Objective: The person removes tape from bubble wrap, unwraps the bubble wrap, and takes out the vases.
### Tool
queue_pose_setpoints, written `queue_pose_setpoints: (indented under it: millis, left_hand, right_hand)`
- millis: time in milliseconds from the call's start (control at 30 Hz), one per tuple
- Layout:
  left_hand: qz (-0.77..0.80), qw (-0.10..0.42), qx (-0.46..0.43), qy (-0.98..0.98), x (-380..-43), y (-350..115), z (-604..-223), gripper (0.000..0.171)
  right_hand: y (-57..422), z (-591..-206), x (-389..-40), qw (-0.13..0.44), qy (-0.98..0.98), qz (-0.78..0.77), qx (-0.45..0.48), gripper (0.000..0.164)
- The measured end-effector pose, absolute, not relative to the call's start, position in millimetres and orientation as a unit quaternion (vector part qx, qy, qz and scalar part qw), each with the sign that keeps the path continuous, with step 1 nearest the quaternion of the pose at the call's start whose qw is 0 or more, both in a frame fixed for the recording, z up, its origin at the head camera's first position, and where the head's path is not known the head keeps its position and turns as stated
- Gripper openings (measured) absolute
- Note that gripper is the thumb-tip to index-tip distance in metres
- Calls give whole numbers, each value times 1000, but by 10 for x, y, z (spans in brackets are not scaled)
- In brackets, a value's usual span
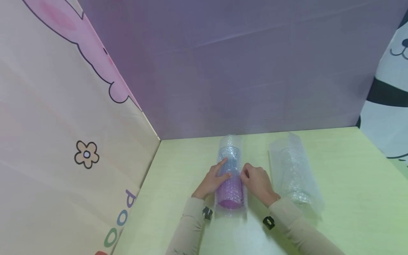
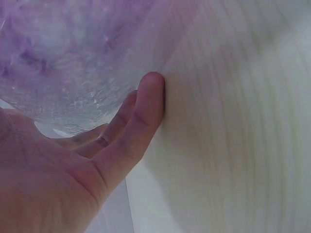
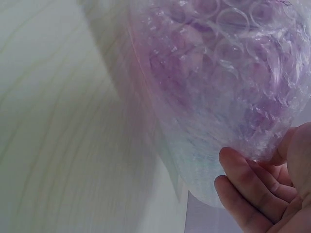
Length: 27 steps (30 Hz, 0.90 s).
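A blue and purple cylinder (image 1: 230, 187), apparently a cup or bottle, lies lengthwise on the table inside clear bubble wrap (image 1: 230, 141). My left hand (image 1: 211, 181) rests against its left side with fingers fairly straight and the thumb across the top. In the left wrist view, the fingers (image 2: 150, 97) extend beside the wrapped cylinder, close to the table. At the right side, my right hand (image 1: 257, 181) pinches the wrap's edge between curled fingers and thumb. The right wrist view has the right hand (image 3: 262, 189) at the bubble wrap (image 3: 233, 68), with purple showing through.
To the right, a second bundle of bubble wrap (image 1: 294, 173) lies on the table around a clear cylindrical thing. A grey-purple panel (image 1: 255, 71) stands behind the pale table (image 1: 344, 184). A printed panel (image 1: 63, 117) borders the left side.
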<state>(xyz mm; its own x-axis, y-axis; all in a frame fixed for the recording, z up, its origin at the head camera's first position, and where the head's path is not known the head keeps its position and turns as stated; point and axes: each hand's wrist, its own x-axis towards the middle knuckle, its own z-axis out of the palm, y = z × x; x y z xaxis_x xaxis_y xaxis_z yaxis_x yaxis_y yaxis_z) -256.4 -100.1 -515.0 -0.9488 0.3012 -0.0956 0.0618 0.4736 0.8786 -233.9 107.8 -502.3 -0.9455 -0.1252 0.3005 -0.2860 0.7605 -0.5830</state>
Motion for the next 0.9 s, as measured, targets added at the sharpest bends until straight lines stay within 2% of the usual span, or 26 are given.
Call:
queue_pose_setpoints:
  millis: [900]
  left_hand:
    - [511, 118, 103, 845, -2551, -1003, -5148, 66]
  right_hand:
    - [1073, -5030, -2329, 115, -930, 333, 101, 10]
